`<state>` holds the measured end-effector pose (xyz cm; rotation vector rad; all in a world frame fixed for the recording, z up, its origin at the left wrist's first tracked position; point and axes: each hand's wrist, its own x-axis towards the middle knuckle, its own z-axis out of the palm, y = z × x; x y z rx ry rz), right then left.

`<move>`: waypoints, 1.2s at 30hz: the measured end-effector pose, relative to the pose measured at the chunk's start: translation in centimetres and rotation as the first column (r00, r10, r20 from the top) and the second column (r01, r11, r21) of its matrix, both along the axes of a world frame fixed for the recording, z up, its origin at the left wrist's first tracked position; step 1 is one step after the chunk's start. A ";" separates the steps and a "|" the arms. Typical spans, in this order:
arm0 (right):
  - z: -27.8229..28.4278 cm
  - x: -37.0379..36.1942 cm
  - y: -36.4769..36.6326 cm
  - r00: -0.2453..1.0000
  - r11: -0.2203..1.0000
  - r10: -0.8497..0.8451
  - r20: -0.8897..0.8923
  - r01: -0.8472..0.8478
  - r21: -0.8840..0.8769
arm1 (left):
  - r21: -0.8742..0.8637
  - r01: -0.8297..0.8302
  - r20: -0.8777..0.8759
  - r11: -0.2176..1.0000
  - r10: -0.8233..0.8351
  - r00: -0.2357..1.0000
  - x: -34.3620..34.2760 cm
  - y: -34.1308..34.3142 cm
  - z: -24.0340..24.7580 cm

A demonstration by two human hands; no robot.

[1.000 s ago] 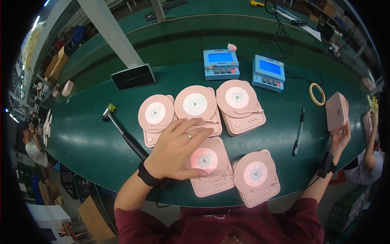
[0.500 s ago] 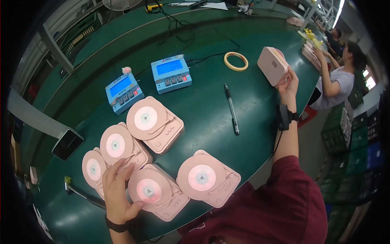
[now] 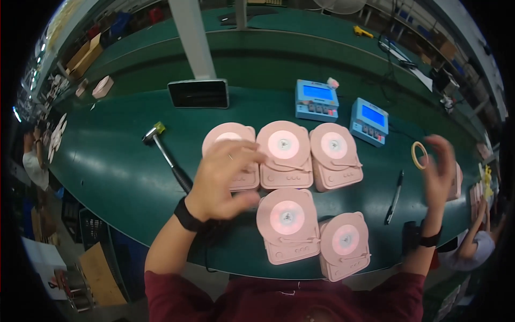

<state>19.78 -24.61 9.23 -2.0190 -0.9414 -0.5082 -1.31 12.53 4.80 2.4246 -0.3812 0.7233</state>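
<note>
Several pink mini record players with pale glowing discs are grouped before me. My left hand [image 3: 222, 177] is open over the leftmost player [image 3: 228, 129], thumb spread from the fingers, partly hiding it. To its right are a middle player [image 3: 284, 145] and another player [image 3: 335, 146]. Nearer me lie a fourth player [image 3: 288, 217] and, at its lower right, a further player [image 3: 346, 242]. My right hand [image 3: 440, 174], somewhat blurred, is raised with fingers apart, holding nothing visible. Just beyond it stands one more pink player [image 3: 457, 182], mostly hidden behind the hand.
Two blue testers, a left one [image 3: 316, 102] and a right one [image 3: 369, 122], stand behind the players. A tape roll [image 3: 413, 154] and pen [image 3: 395, 197] lie right, a ratchet-like tool [image 3: 166, 153] left. A dark-screened device [image 3: 198, 94] leans against a post. Co-workers sit at both sides.
My view has swung left. My right hand has let go of the player at the far right and come away from it. My left hand has shifted over the leftmost player.
</note>
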 end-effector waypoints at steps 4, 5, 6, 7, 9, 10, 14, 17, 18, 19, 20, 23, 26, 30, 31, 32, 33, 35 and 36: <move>0.1 -4.1 11.3 0.830 0.724 0.558 -0.009 -0.492 -0.484 | -0.365 -0.205 0.089 0.908 0.253 0.963 0.2 2.7 -1.1; -0.6 -4.3 13.2 0.777 0.668 0.626 -0.068 -0.580 -0.467 | -0.432 -0.246 0.078 0.868 0.308 0.948 0.2 3.1 -1.2; -1.3 -4.6 14.4 0.773 0.666 0.631 -0.062 -0.581 -0.467 | -0.498 -0.272 0.068 0.824 0.350 0.934 0.7 3.4 -1.5; -2.0 -4.8 15.4 0.734 0.607 0.667 -0.124 -0.633 -0.480 | -0.561 -0.294 0.056 0.774 0.390 0.919 1.0 3.7 -1.8; -2.9 -5.1 16.9 0.681 0.532 0.708 -0.187 -0.689 -0.491 | -0.575 -0.320 0.049 0.753 0.422 0.905 1.3 4.6 -2.7; -3.2 -5.3 17.3 0.674 0.524 0.714 -0.188 -0.693 -0.496 | -0.590 -0.337 0.039 0.734 0.443 0.896 1.3 5.0 -3.2; -3.7 -6.4 17.9 0.673 0.508 0.715 -0.190 -0.687 -0.520 | -0.610 -0.366 0.009 0.703 0.468 0.884 1.4 5.5 -4.0; -3.7 -6.9 18.1 0.693 0.526 0.699 -0.175 -0.664 -0.531 | -0.610 -0.371 -0.004 0.701 0.465 0.885 1.3 5.6 -4.1; -3.6 -7.0 18.1 0.700 0.526 0.699 -0.147 -0.642 -0.558 | -0.604 -0.371 -0.008 0.705 0.460 0.888 1.2 5.5 -4.0; -3.6 -7.1 18.1 0.705 0.526 0.700 -0.118 -0.620 -0.583 | -0.598 -0.371 -0.013 0.711 0.454 0.891 1.2 5.5 -4.0; -3.5 -7.2 18.0 0.709 0.526 0.700 -0.089 -0.596 -0.607 | -0.601 -0.371 -0.014 0.707 0.455 0.890 1.2 5.5 -4.0; -3.2 -7.3 18.0 0.723 0.524 0.684 -0.096 -0.579 -0.624 | -0.582 -0.360 0.010 0.729 0.449 0.893 1.6 5.4 -4.2; -3.0 -7.6 17.7 0.746 0.533 0.660 -0.088 -0.548 -0.645 | -0.573 -0.362 0.021 0.735 0.454 0.891 1.6 5.5 -4.2; -3.1 -8.3 17.0 0.788 0.566 0.614 -0.047 -0.481 -0.669 | -0.546 -0.365 0.025 0.754 0.450 0.893 1.6 5.4 -4.1; -3.2 -8.5 16.9 0.796 0.580 0.605 -0.028 -0.465 -0.669 | -0.535 -0.373 0.025 0.758 0.456 0.890 1.5 5.4 -4.0; -3.2 -8.6 16.7 0.803 0.594 0.597 -0.009 -0.449 -0.667 | -0.537 -0.373 0.025 0.757 0.456 0.890 1.5 5.3 -4.0; -3.2 -8.6 16.7 0.802 0.593 0.597 -0.009 -0.449 -0.668 | -0.535 -0.375 0.021 0.757 0.456 0.890 1.6 5.3 -4.0; -3.2 -8.6 16.5 0.808 0.593 0.589 -0.026 -0.454 -0.665 | -0.530 -0.382 0.012 0.757 0.457 0.889 1.6 5.2 -3.9; -3.2 -8.6 16.5 0.810 0.593 0.585 -0.035 -0.457 -0.663 | -0.531 -0.383 0.012 0.756 0.459 0.888 1.6 5.2 -3.9</move>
